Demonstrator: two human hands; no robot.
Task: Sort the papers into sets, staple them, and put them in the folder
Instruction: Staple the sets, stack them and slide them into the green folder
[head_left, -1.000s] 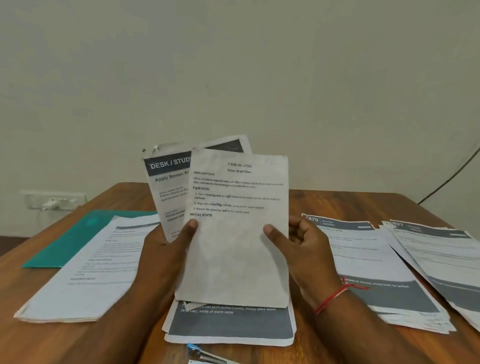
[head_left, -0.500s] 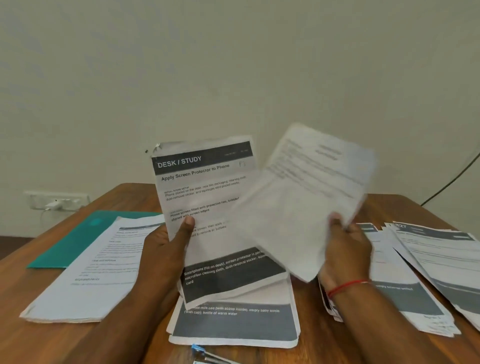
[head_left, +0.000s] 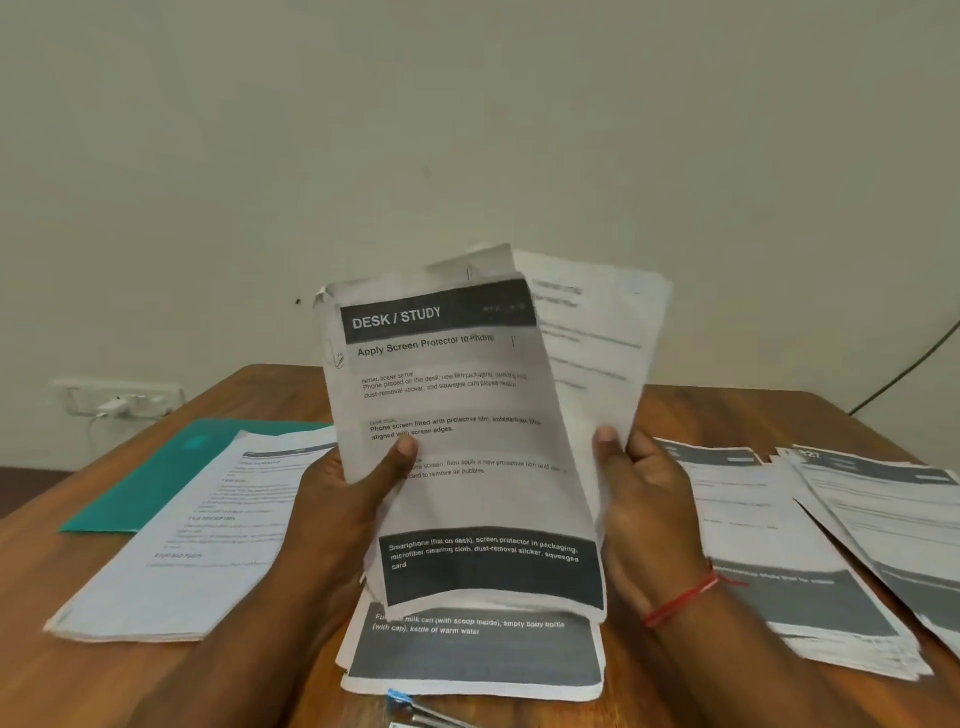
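left hand (head_left: 353, 509) pinched the desk/study sheets (head_left: 467, 405) by thumb at mid-edge above the table (head_left: 727, 415); right hand (head_left: 649, 509) gripped a plain sheet (head_left: 597, 332), apparently tucked behind them. thin, limp and crease-prone, they looked best held at both side edges.

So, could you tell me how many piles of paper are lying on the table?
4: left pile overlapping the green folder, centre pile below the held sheets, right pile, far-right pile; others may be hidden.
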